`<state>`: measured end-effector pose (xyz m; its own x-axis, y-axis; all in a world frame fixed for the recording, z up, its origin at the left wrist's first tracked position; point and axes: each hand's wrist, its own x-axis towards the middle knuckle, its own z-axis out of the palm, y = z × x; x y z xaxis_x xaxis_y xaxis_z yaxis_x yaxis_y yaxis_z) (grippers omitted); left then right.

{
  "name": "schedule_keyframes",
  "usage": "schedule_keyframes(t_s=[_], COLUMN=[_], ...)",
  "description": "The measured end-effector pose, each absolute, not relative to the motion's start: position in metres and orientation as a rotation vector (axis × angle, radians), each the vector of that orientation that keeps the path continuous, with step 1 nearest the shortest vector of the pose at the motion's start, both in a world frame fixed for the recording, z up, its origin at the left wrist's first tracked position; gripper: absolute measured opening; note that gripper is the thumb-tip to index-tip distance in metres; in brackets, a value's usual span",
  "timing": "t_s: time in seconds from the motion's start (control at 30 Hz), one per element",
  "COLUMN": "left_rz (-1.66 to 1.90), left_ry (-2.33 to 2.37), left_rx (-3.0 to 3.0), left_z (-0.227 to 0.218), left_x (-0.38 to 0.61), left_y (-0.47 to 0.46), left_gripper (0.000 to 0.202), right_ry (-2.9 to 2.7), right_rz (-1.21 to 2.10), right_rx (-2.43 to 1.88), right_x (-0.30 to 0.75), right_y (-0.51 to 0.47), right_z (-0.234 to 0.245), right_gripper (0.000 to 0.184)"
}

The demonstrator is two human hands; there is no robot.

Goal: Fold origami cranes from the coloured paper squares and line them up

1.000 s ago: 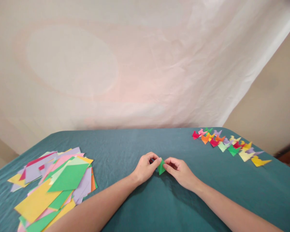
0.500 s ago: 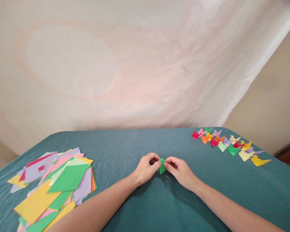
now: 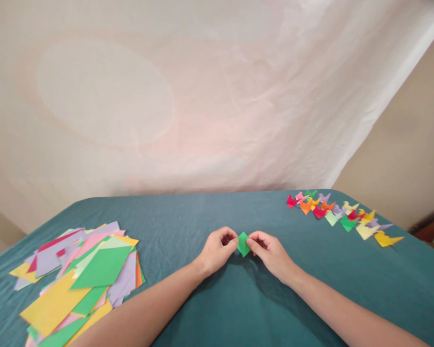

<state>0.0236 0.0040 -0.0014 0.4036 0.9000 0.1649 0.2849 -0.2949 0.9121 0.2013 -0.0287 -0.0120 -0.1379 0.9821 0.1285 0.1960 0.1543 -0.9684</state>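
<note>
A small folded green paper [image 3: 243, 245], diamond-shaped, is held upright between my two hands just above the table. My left hand [image 3: 219, 250] pinches its left corner between thumb and fingers. On the opposite side, the thumb and index finger of my right hand [image 3: 269, 253] grip its right edge. The fingertips cover both side corners, so the finer folds there are hidden.
A dark green cloth covers the table [image 3: 188, 214]. To the left lies a loose pile of coloured paper sheets [image 3: 104, 265]. Several folded paper birds [image 3: 367, 231] stand in rows at the far right. Behind the table hangs a pale sheet [image 3: 217, 96].
The green paper now shows a wider, more even diamond facing me. Both hands have risen very slightly and still pinch it.
</note>
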Motion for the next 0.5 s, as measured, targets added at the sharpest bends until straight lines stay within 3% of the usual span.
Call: schedule_keyframes(t_s=[0.27, 0.5], left_rz=[0.976, 0.925], left_ry=[0.920, 0.995], left_rx=[1.738, 2.032], left_z=[-0.0077, -0.0045], left_x=[0.0253, 0.0230], left_y=[0.0050, 0.0032], left_gripper=[0.016, 0.016], right_ry=[-1.493, -1.614], right_rz=[1.012, 0.849], right_rx=[-1.204, -1.265], right_x=[0.2009, 0.2011], right_y=[-0.0279, -0.0295], right_z=[-0.0160, -0.0118], right_gripper=[0.021, 0.016])
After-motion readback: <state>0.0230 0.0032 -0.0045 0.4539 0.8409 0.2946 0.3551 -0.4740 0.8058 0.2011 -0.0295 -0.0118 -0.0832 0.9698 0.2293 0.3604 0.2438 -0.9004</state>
